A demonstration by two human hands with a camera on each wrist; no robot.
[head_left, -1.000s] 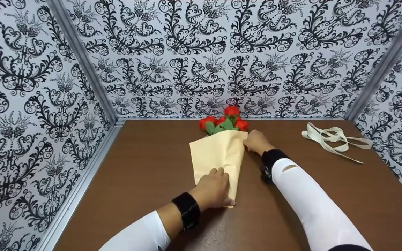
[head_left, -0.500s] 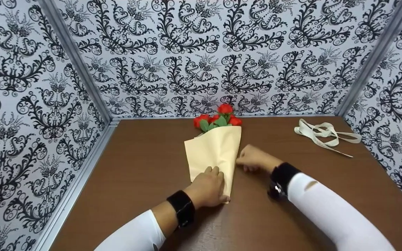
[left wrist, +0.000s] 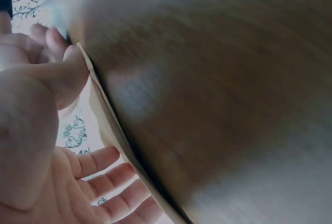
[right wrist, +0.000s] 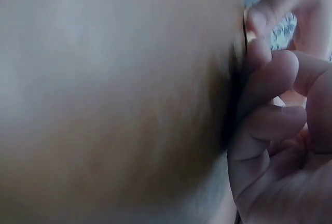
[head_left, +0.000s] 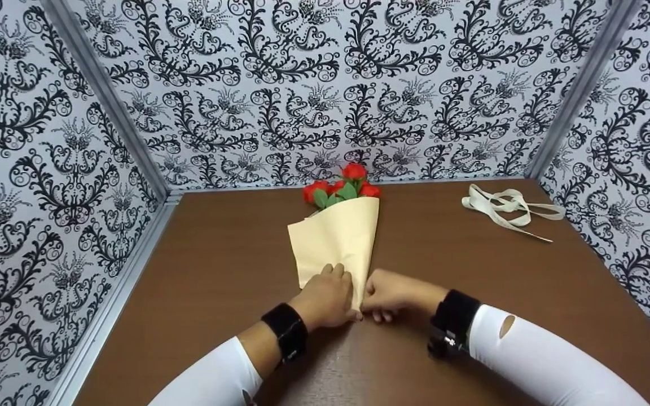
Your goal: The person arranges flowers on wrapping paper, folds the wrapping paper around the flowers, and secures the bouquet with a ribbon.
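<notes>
Red roses (head_left: 353, 171) with green leaves stick out of the top of a cream sheet of wrapping paper (head_left: 336, 234), folded into a cone that lies on the table. My left hand (head_left: 325, 298) lies across the cone's lower part, its fingers stretched over the paper and its thumb at the narrow bottom tip. Beside it, my right hand (head_left: 395, 290) has curled fingers and pinches the lower right folded edge near the tip. In the left wrist view the paper's edge (left wrist: 106, 112) runs under the straight fingers (left wrist: 98, 162). The flower stems are hidden inside the paper.
A loose white ribbon (head_left: 511, 208) lies in a tangle at the back right of the brown table (head_left: 235, 254). Patterned walls (head_left: 280, 101) with grey metal posts enclose the back and sides. Both wrists wear black bands.
My right hand has slid down the paper's right edge from the top corner beside the roses to the bottom tip. The left hand keeps its place on the paper; the head view has shifted slightly.
</notes>
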